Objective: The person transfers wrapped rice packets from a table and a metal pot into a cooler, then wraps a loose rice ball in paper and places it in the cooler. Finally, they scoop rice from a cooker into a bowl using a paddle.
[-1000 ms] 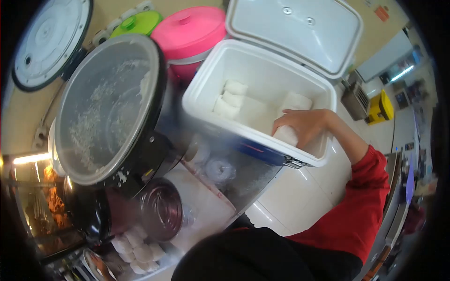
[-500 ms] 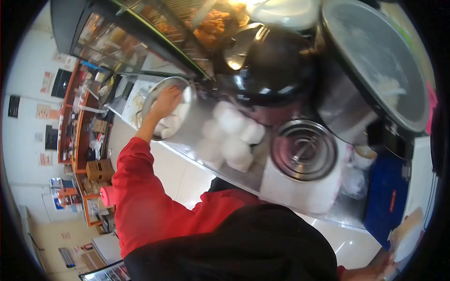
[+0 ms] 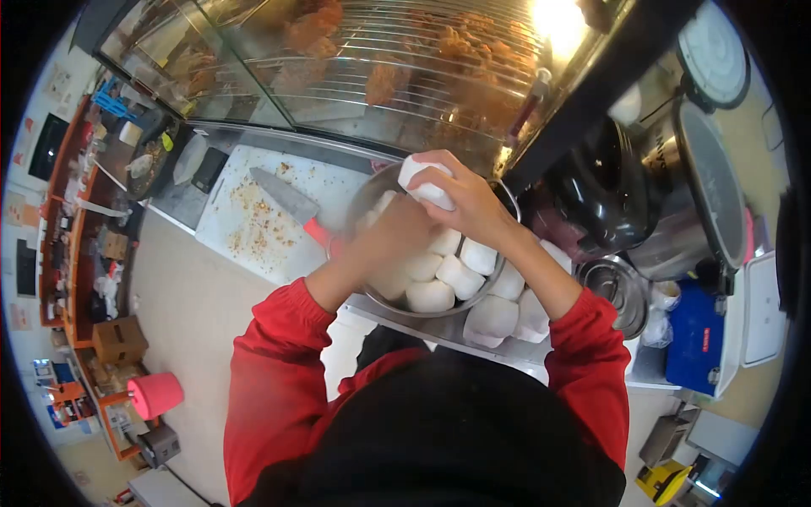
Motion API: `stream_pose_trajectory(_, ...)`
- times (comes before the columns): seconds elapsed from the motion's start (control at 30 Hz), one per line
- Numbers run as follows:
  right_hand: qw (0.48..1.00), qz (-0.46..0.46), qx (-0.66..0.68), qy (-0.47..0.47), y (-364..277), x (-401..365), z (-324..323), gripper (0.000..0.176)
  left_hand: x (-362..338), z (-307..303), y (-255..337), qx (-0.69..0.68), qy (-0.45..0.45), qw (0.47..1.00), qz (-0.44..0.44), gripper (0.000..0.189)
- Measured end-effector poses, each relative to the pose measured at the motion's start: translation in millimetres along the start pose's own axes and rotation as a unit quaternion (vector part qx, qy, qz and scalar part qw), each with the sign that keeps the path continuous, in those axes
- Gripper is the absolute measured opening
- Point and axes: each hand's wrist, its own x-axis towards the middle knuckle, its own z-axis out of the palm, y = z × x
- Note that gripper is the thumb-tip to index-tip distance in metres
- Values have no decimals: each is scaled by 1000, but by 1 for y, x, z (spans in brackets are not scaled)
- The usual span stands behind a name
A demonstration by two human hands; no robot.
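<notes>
Bun point(image 3: 425, 182) pinched in my right hand point(image 3: 471, 211) over the far side of the bowl point(image 3: 439, 313), left hand point(image 3: 390, 241) touching it from the left, its grip hidden from me, above the pile point(image 3: 443, 275), knife point(image 3: 283, 196) lying left on the board point(image 3: 241, 232).

Right grip point(image 3: 471, 207) closed round one white lump point(image 3: 425, 179), held above metal bowl point(image 3: 365, 201) piled with similar lumps point(image 3: 431, 296). Left grip point(image 3: 394, 240) touching right, over bowl; blurred, closure unclear. Knife point(image 3: 285, 198) lies on cutting board point(image 3: 241, 228), left of bowl.
</notes>
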Motion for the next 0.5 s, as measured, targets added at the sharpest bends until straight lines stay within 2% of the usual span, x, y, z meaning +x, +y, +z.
stream_pose_trajectory(0.07, 996, -6, -87, -36, 16, 7, -2, 31, -1, 28, -8, -29, 154, 987, 24, 39)
stream_pose_trajectory(0.1, 991, -9, -125, -54, 19, 9, -2, 32, -3, 31, -6, -13, 169, 985, 37, 44)
stream_pose_trajectory(0.2, 962, -66, -254, -80, 17, 8, 2, 36, -6, 26, -5, -52, 97, 994, 26, 47)
stream_pose_trajectory(0.23, 942, -54, -314, -106, 12, 10, -2, 34, -7, 28, -4, -46, 112, 992, 23, 48)
stream_pose_trajectory(0.33, 907, -55, -379, -174, 9, 22, 3, 27, -17, 32, 1, -41, 128, 991, 16, 52)
stream_pose_trajectory(0.37, 899, -61, -393, -183, 11, 21, 4, 20, -21, 29, 1, -50, 121, 991, 15, 54)
stream_pose_trajectory(0.4, 909, -74, -374, -166, 14, 22, 4, 21, -25, 21, 2, -58, 118, 991, 15, 56)
stream_pose_trajectory(0.47, 928, -100, -332, -136, 19, 19, 4, 24, -51, -3, 7, -205, 112, 971, 47, 62)
stream_pose_trajectory(0.5, 915, -72, -368, -148, 14, 22, 0, 44, -64, -14, 7, -276, 108, 953, 60, 65)
